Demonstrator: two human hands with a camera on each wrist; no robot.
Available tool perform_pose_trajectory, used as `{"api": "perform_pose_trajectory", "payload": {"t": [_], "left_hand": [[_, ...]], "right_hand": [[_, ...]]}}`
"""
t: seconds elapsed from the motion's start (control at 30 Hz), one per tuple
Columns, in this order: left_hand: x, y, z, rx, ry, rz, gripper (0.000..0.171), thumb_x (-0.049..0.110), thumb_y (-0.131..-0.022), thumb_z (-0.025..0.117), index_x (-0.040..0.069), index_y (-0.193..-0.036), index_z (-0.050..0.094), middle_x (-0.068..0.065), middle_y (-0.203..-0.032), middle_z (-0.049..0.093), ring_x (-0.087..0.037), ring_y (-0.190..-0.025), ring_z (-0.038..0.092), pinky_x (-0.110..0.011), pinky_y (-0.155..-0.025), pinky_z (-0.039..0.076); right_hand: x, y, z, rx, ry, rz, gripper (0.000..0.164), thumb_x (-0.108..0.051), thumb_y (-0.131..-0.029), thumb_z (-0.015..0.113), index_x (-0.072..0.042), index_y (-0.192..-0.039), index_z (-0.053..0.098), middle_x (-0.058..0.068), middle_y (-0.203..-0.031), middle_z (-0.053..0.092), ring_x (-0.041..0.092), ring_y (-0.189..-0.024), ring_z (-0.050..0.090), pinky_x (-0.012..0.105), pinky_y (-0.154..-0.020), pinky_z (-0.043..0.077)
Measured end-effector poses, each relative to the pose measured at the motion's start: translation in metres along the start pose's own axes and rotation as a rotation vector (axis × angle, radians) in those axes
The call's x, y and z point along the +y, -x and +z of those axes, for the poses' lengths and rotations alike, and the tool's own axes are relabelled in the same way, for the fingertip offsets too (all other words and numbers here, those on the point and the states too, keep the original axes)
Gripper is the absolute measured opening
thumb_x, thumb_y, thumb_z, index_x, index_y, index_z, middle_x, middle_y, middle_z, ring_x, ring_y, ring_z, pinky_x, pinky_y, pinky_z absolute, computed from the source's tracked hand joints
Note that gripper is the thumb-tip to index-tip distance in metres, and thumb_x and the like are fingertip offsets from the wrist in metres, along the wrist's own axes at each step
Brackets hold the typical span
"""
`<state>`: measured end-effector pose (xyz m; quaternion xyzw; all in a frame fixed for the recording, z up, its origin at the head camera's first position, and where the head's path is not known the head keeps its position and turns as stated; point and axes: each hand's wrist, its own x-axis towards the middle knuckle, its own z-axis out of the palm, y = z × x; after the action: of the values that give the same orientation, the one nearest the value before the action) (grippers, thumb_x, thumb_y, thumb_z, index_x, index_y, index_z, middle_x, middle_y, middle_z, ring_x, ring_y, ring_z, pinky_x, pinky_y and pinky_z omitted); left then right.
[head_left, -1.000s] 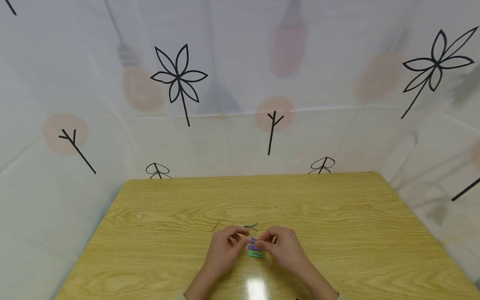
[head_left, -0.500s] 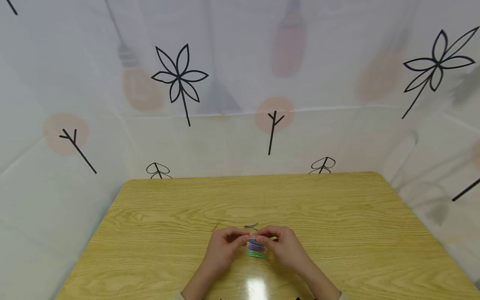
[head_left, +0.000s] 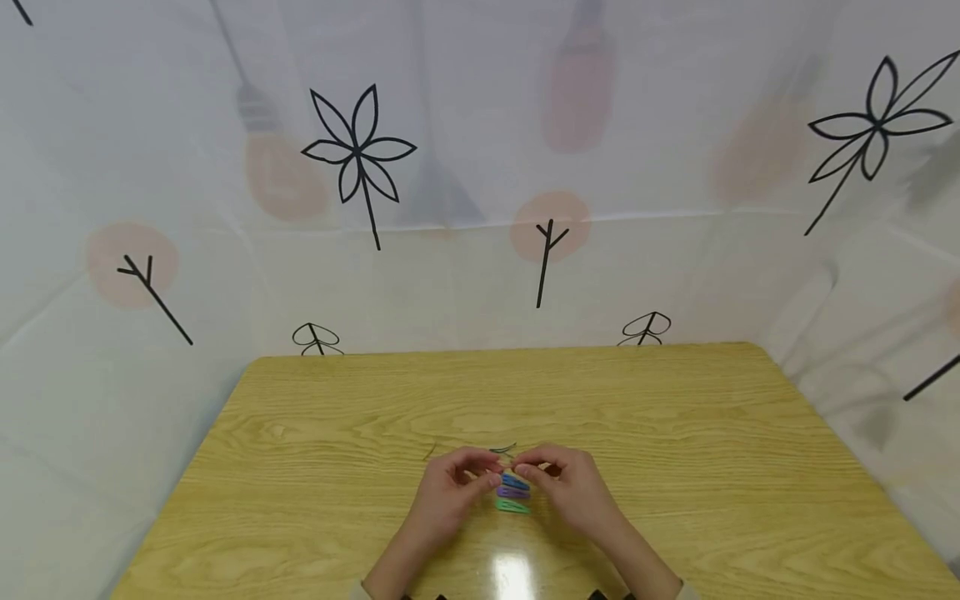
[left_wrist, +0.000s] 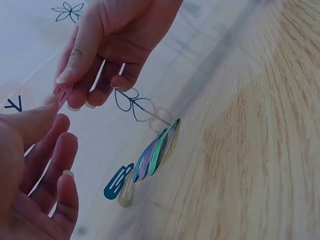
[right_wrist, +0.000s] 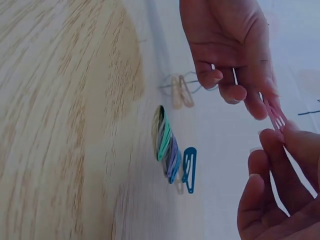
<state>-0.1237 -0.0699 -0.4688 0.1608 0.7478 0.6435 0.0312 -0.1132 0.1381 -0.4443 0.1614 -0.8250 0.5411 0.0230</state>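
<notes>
My left hand (head_left: 446,497) and right hand (head_left: 576,493) meet above the table, pinching opposite ends of a pink snap hair clip (right_wrist: 276,118) between thumbs and fingertips. In the left wrist view the same pink clip (left_wrist: 63,95) shows slots along its body. Just below the hands lie a blue hair clip (head_left: 515,482), a purple one (head_left: 513,492) and a green one (head_left: 513,506), stacked in a row. Beyond the fingertips rests a dark teal hair clip (head_left: 502,449), apart from the row.
A thin tan hair clip (head_left: 431,450) lies to the left of the hands; the right wrist view shows it as a splayed beige clip (right_wrist: 182,92). The wooden table (head_left: 337,400) ends at a patterned white cloth (head_left: 465,292) behind and at the sides.
Both hands have shifted slightly up and away from the row, bringing the pink clip with them. The blue clip, partly covered before, now shows more fully. The purple and green clips stay put.
</notes>
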Motion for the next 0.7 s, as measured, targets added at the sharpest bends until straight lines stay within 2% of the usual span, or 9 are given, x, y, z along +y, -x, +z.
{"api": "perform_pose_trajectory", "payload": {"t": [0.17,0.27,0.37,0.5,0.7], "left_hand": [[-0.0002,-0.0013,0.0029,0.059,-0.046,0.005,0.02,-0.004,-0.084,0.075,0.003,-0.103,0.073,-0.009,-0.092,0.072,-0.012,-0.077,0.061,-0.021,-0.064,0.046],[-0.0006,-0.0015,0.0033,0.09,-0.073,0.027,0.018,-0.001,-0.083,0.077,0.006,-0.1,0.075,-0.005,-0.089,0.073,-0.012,-0.076,0.062,-0.021,-0.063,0.045],[0.0005,-0.0005,0.0026,0.123,-0.116,0.072,0.012,0.008,-0.085,0.078,0.008,-0.096,0.076,0.001,-0.087,0.074,-0.01,-0.076,0.062,-0.022,-0.064,0.046],[0.0017,0.0008,0.0015,0.156,-0.2,0.14,0.008,0.018,-0.086,0.078,0.013,-0.092,0.077,0.009,-0.085,0.073,-0.008,-0.073,0.062,-0.023,-0.063,0.047],[0.0036,0.0017,0.002,0.148,-0.34,0.245,0.003,0.019,-0.087,0.078,0.021,-0.088,0.076,0.016,-0.08,0.069,-0.002,-0.07,0.061,-0.023,-0.057,0.047]], "right_hand": [[-0.0005,-0.0005,-0.0008,-0.032,-0.072,0.051,0.014,-0.018,-0.091,0.073,-0.01,-0.103,0.076,0.0,-0.098,0.074,0.015,-0.088,0.066,0.027,-0.071,0.054],[-0.0004,-0.0007,-0.0009,-0.032,-0.059,0.03,0.011,-0.016,-0.091,0.073,-0.009,-0.099,0.076,-0.001,-0.096,0.074,0.015,-0.087,0.066,0.027,-0.071,0.054],[-0.0002,-0.0006,-0.0008,-0.014,-0.037,0.003,0.009,-0.015,-0.091,0.073,-0.008,-0.096,0.076,-0.003,-0.094,0.074,0.014,-0.086,0.066,0.028,-0.072,0.054],[-0.0013,-0.0001,0.0001,-0.018,-0.051,-0.016,0.013,-0.015,-0.089,0.075,-0.008,-0.1,0.076,-0.002,-0.098,0.074,0.015,-0.089,0.067,0.029,-0.074,0.055],[-0.0012,0.0008,0.0035,-0.011,-0.043,-0.06,0.01,-0.012,-0.088,0.076,-0.013,-0.098,0.078,-0.004,-0.097,0.073,0.012,-0.088,0.065,0.029,-0.072,0.054]]}}
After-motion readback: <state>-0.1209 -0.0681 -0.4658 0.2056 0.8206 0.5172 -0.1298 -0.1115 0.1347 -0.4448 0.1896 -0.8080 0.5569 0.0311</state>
